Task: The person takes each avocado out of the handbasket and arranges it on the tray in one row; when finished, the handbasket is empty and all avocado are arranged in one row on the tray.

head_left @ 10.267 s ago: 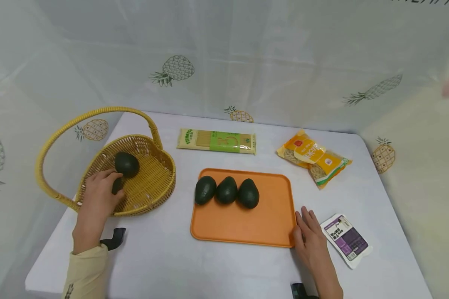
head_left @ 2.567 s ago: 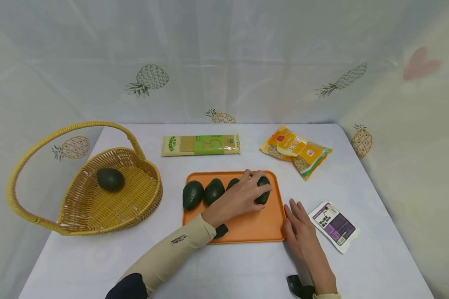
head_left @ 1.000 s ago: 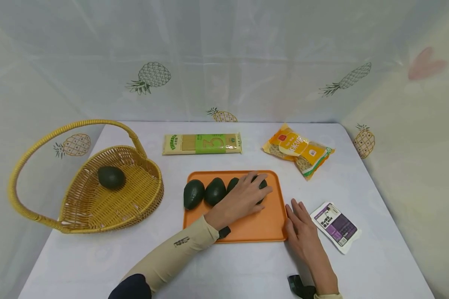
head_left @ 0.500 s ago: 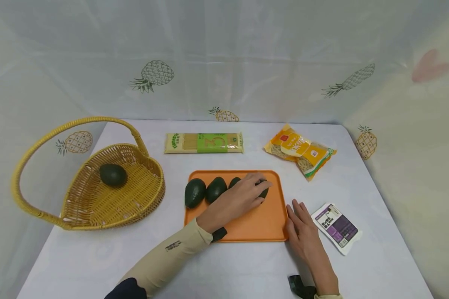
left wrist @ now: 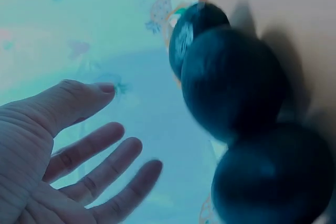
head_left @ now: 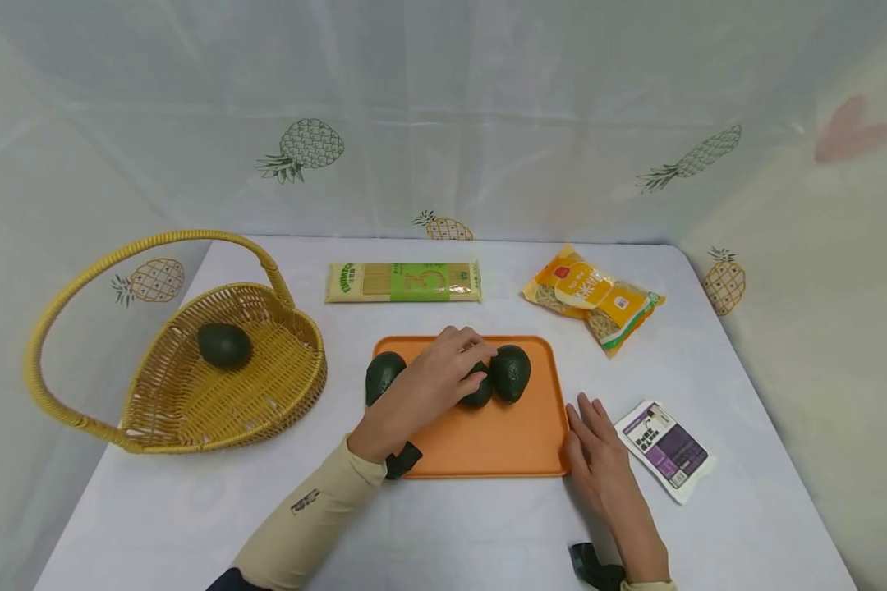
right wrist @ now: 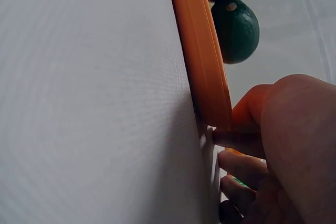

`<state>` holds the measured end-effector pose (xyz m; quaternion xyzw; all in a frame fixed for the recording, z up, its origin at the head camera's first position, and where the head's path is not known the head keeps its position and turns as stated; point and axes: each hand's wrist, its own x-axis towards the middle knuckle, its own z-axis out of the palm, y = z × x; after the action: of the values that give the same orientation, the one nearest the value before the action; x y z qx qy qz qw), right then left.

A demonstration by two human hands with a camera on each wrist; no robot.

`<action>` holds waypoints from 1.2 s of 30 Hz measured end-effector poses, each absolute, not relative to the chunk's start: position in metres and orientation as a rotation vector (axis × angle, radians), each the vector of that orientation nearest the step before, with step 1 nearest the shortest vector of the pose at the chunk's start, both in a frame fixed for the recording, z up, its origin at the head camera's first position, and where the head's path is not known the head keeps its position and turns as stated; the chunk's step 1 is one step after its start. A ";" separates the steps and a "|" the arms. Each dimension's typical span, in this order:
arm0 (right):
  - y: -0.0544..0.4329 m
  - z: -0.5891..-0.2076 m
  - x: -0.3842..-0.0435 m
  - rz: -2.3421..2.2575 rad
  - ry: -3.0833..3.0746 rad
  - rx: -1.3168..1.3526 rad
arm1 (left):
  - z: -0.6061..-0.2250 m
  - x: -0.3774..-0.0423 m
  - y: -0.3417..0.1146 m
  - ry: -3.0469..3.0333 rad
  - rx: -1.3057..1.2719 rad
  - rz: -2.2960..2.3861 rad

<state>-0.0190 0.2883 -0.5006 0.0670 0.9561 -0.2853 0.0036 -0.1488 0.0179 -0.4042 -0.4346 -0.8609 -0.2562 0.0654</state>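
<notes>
A row of dark green avocados sits on the orange tray (head_left: 488,451). The right-end avocado (head_left: 512,373) lies against its neighbour (head_left: 477,391); the leftmost avocado (head_left: 384,376) is partly covered. My left hand (head_left: 432,382) hovers over the row and hides part of it. In the left wrist view its fingers (left wrist: 131,182) are spread apart, holding nothing, beside the avocados (left wrist: 236,82). My right hand (head_left: 602,460) rests along the tray's right edge, its thumb side touching the rim (right wrist: 202,51). One more avocado (head_left: 224,345) lies in the yellow wicker basket (head_left: 259,410).
Behind the tray lies a pack of dried noodles (head_left: 402,282). An orange and yellow food bag (head_left: 595,297) is at the back right. A white and purple packet (head_left: 665,451) lies right of my right hand. The basket's tall handle (head_left: 155,238) arches up at the left.
One avocado went from the basket to the right end of the tray's row. My left hand has let go of it and drawn back leftward; my right hand stays put.
</notes>
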 end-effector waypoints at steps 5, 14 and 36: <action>0.288 -0.501 -0.020 -0.874 2.985 0.232 | -0.396 -0.157 0.001 -2.578 -1.247 -0.738; 0.287 -0.502 -0.020 -0.872 2.975 0.248 | -0.393 -0.160 -0.028 -2.622 -1.145 -0.752; 0.289 -0.503 -0.019 -0.913 3.003 0.198 | -0.394 -0.157 -0.086 -2.650 -0.832 -0.746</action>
<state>-0.0187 0.2887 -0.5034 0.0630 0.9548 -0.2903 -0.0016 -0.1568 -0.0861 -0.3944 -0.2866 -0.9133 -0.2573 0.1325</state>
